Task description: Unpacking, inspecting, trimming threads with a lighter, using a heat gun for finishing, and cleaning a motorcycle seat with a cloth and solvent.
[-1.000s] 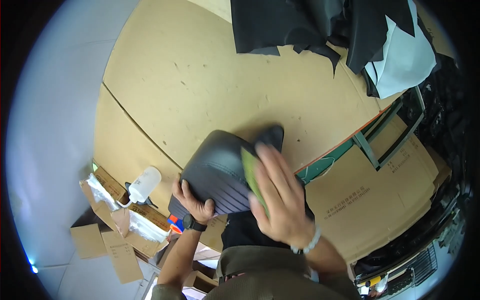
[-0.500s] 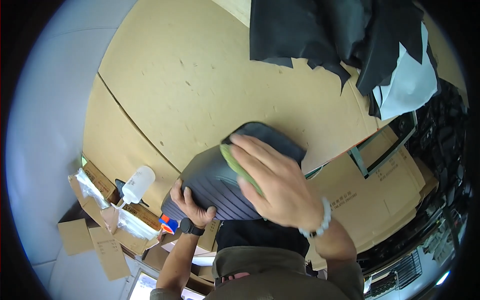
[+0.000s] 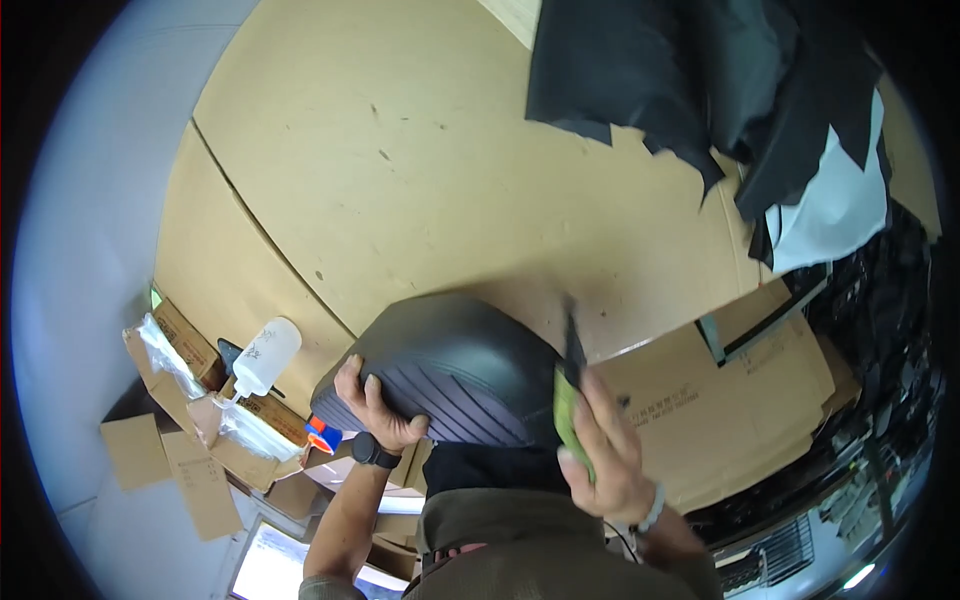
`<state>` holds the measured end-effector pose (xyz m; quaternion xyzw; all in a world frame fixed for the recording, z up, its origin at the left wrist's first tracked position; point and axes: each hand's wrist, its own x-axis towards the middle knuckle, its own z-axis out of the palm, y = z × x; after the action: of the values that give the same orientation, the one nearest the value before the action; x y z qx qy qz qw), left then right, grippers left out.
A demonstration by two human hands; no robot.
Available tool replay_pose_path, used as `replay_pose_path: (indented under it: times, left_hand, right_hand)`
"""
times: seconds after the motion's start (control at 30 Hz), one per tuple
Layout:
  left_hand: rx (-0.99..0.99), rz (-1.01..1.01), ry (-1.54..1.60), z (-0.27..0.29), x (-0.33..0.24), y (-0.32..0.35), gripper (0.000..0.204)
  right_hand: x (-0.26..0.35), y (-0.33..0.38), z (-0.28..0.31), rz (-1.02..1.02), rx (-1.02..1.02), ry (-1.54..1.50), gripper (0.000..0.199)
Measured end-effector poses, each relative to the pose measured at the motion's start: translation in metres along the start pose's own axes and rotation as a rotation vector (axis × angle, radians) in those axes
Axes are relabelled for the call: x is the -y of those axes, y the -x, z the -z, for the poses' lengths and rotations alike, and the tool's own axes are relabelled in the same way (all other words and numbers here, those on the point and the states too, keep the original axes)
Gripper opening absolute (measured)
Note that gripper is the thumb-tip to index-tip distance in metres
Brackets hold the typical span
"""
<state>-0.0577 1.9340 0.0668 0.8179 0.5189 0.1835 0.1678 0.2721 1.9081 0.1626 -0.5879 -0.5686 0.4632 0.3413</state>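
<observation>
A black padded seat cushion [image 3: 465,340] with a ribbed, stitched face rests tilted at the near edge of the cardboard-covered table [image 3: 400,200]. My left hand [image 3: 383,408] grips its left lower edge, fingers on the ribs and thumb toward the middle. Just off the cushion's right end, my right hand [image 3: 610,460] is closed round a green-handled tool [image 3: 566,410]. From the green part a narrow dark end points away from me; motion blurs it, so I cannot tell the tool's exact kind.
Black sheet material [image 3: 650,90] lies at the far right beside a white piece [image 3: 835,215]. A white squeeze bottle [image 3: 268,355] and an open cardboard box [image 3: 190,410] holding clear plastic are on the left. Flat cardboard [image 3: 720,410] and a metal frame [image 3: 745,345] lie at right.
My right hand has come off the cushion's top, moving right and toward me with the green-handled tool. The dark flap at the cushion's far right no longer shows. My left hand keeps its grip.
</observation>
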Motion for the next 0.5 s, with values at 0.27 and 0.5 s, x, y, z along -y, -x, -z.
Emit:
replay_pose_path:
  times: [0.27,0.5]
  left_hand:
    - [0.009,0.022,-0.081,0.004,0.001,0.006,0.087]
    - [-0.02,-0.011,-0.058,0.003,-0.003,-0.004,0.085]
  right_hand:
    - [0.01,-0.108,-0.019,0.191,0.234,0.247,0.047]
    - [0.003,-0.047,0.01,0.117,0.061,0.084,0.047]
